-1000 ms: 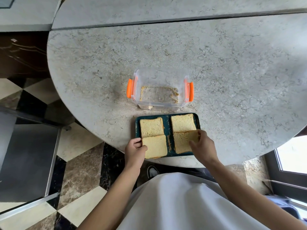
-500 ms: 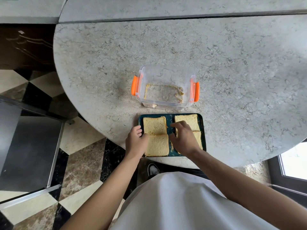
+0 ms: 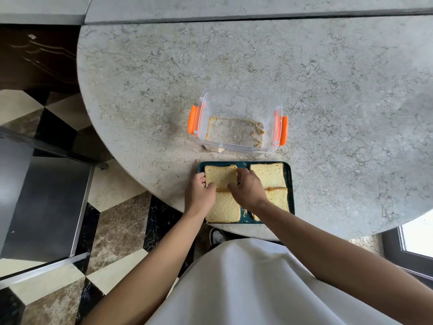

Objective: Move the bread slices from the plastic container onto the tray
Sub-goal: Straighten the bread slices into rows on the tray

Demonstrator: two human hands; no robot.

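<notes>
Checkered marble floor tiles (image 3: 117,221) in cream, brown and black lie below a rounded grey speckled stone countertop (image 3: 328,113), at whose near edge the person stands in a white garment (image 3: 246,285); both bare forearms reach forward onto a dark teal rectangular tray (image 3: 291,181) set at that edge; nearest, just under the left hand's (image 3: 199,195) wrist, lies the near-left slice of pale bread (image 3: 223,209), and below the right hand's (image 3: 249,190) wrist the near-right slice (image 3: 280,198), partly covered by the arm; the left hand is curled, thumb on top and fingers at the left edge of the far-left slice (image 3: 220,178), gripping it; the right hand pinches the same slice along its right edge, thumb on the crust; to the right of that hand rests the far-right slice (image 3: 269,174), touching the near-right one; beyond both hands, just past the tray, stands a clear plastic container with orange side clips (image 3: 284,132), holding only crumbs (image 3: 256,131) on its floor.
</notes>
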